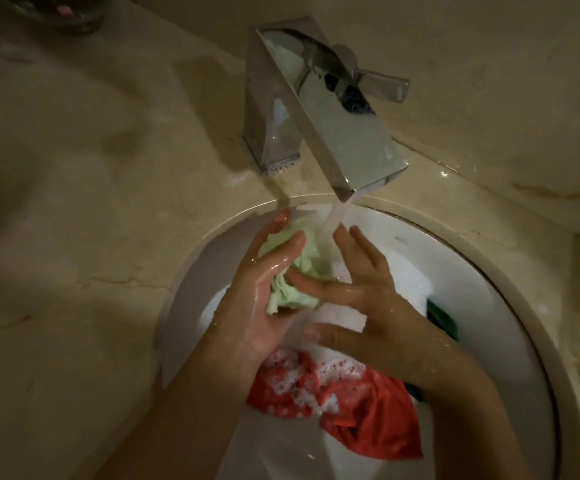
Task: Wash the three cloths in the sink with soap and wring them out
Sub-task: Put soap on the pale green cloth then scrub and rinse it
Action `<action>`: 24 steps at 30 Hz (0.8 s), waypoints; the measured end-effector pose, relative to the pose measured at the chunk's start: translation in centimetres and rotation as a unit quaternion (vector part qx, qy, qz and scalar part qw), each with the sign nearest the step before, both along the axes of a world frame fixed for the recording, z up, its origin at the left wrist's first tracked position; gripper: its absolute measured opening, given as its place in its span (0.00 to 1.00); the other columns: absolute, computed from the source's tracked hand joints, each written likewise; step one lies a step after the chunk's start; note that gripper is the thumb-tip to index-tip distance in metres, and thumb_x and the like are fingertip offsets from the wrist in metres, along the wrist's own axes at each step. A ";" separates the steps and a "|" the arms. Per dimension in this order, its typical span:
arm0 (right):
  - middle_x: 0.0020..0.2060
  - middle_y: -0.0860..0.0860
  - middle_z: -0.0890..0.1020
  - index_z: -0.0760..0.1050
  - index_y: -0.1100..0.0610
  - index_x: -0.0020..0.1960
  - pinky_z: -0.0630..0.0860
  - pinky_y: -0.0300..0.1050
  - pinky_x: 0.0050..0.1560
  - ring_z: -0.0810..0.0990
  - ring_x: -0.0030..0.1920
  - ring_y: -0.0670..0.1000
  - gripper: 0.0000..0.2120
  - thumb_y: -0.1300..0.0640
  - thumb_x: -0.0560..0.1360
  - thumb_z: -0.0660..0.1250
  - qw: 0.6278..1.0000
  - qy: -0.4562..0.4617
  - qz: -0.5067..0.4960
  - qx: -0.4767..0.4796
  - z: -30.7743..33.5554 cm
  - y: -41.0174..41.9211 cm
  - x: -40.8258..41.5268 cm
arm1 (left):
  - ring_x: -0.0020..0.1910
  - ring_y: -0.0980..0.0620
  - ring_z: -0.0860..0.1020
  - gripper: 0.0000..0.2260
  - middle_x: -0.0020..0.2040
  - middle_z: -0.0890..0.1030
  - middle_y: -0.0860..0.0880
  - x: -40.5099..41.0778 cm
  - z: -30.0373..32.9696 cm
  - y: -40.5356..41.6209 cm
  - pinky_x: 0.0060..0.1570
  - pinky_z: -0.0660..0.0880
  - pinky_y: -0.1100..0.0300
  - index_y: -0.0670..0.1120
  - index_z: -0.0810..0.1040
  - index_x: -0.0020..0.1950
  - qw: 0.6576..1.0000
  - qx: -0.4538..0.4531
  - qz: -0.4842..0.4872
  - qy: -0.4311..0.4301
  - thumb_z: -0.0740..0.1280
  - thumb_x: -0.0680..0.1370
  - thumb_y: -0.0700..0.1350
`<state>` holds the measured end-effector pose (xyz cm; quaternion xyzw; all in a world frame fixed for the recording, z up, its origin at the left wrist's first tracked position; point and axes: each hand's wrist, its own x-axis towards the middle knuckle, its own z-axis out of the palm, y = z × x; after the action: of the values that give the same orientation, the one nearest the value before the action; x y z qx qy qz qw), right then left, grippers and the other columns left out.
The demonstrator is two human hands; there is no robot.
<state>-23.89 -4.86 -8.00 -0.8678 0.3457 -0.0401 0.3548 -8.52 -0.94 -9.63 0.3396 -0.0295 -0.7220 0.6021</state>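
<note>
Nearest the viewer, the red cloth (361,400) lay in the white sink (510,327), partly sunk in sudsy water, with foam over its far edge. A dark green cloth (442,315) showed to the right, mostly hidden behind the right forearm.

Mid-basin, the pale green cloth (293,271) was bunched between the two palms. Left hand (260,292) cupped it from the left, fingers lightly curved against the fabric. Right hand (364,292) pressed from the right, fingers straight and spread, not curled round it.

Farther off, a stream of water (333,220) fell from the chrome faucet (330,109) onto the far part of that cloth. The faucet stood on the beige stone counter (84,202), its lever pointing right.

Judgement: the step in hand looked like rubbing or rinsing the pale green cloth under the tap, the first of three or thereabouts. Next move probably calls for closing both hands round it and twisting to wring, keeping it over the basin.
</note>
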 end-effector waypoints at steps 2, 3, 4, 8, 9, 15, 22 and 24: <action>0.78 0.48 0.58 0.76 0.31 0.58 0.58 0.55 0.73 0.52 0.78 0.48 0.14 0.38 0.73 0.65 0.978 -0.122 -0.123 0.115 0.7 0.6 0.0 | 0.47 0.54 0.82 0.24 0.50 0.83 0.50 0.0 0.0 -0.3 0.45 0.79 0.60 0.43 0.73 0.68 1.000 -0.003 -0.021 -0.013 0.66 0.72 0.35; 0.73 0.47 0.69 0.81 0.40 0.53 0.67 0.51 0.69 0.63 0.75 0.47 0.10 0.44 0.73 0.67 0.936 -0.196 -0.240 0.169 0.9 0.8 0.3 | 0.47 0.54 0.82 0.24 0.49 0.83 0.51 -0.1 -0.1 -0.3 0.46 0.79 0.60 0.43 0.74 0.68 1.000 0.002 -0.020 -0.016 0.64 0.72 0.33; 0.65 0.46 0.77 0.82 0.46 0.50 0.74 0.48 0.61 0.72 0.68 0.48 0.09 0.45 0.74 0.68 0.880 -0.238 -0.354 0.209 0.9 0.9 0.7 | 0.48 0.51 0.82 0.24 0.50 0.83 0.49 -0.2 -0.5 -0.4 0.49 0.78 0.56 0.44 0.75 0.66 1.000 0.009 -0.009 0.011 0.64 0.69 0.34; 0.50 0.48 0.84 0.75 0.48 0.56 0.82 0.49 0.47 0.84 0.47 0.49 0.26 0.32 0.67 0.61 0.810 -0.160 -0.432 0.362 0.0 1.6 2.6 | 0.50 0.41 0.79 0.24 0.50 0.81 0.41 -1.4 -0.4 -1.0 0.57 0.73 0.46 0.46 0.78 0.55 0.991 0.043 0.078 0.096 0.63 0.59 0.41; 0.50 0.48 0.84 0.76 0.48 0.57 0.82 0.49 0.47 0.85 0.46 0.48 0.22 0.35 0.70 0.63 0.802 -0.167 -0.432 0.377 -0.2 1.8 3.0 | 0.50 0.41 0.79 0.22 0.49 0.81 0.41 -1.7 -0.2 -1.0 0.56 0.73 0.45 0.45 0.78 0.52 0.993 0.048 0.083 0.074 0.63 0.59 0.40; 0.45 0.50 0.84 0.79 0.52 0.49 0.80 0.56 0.53 0.82 0.49 0.58 0.05 0.56 0.73 0.71 0.794 -0.288 -0.515 0.149 -2.3 1.5 2.8 | 0.48 0.45 0.83 0.12 0.51 0.84 0.44 -2.2 -0.3 -0.9 0.42 0.79 0.53 0.47 0.79 0.57 0.968 0.070 0.010 -0.240 0.65 0.75 0.44; 0.58 0.46 0.80 0.76 0.44 0.61 0.78 0.58 0.58 0.79 0.60 0.53 0.18 0.61 0.75 0.65 0.805 -0.375 -0.434 0.153 -2.4 1.7 1.7 | 0.52 0.45 0.83 0.16 0.53 0.84 0.47 -2.8 0.1 -1.0 0.49 0.80 0.47 0.53 0.80 0.56 0.968 0.063 0.019 -0.240 0.70 0.72 0.59; 0.57 0.44 0.81 0.74 0.41 0.61 0.78 0.54 0.58 0.80 0.59 0.51 0.19 0.63 0.80 0.60 0.719 -0.418 -0.503 0.236 -2.2 1.6 2.7 | 0.50 0.49 0.83 0.08 0.50 0.84 0.50 -3.5 -0.1 -1.1 0.45 0.80 0.52 0.57 0.80 0.48 0.963 0.066 0.038 -0.259 0.65 0.76 0.57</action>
<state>-21.16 -3.30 -10.19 -0.3493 0.5456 -0.4887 0.5843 -12.02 -2.05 -9.73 0.5553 -0.1237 -0.5859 0.5771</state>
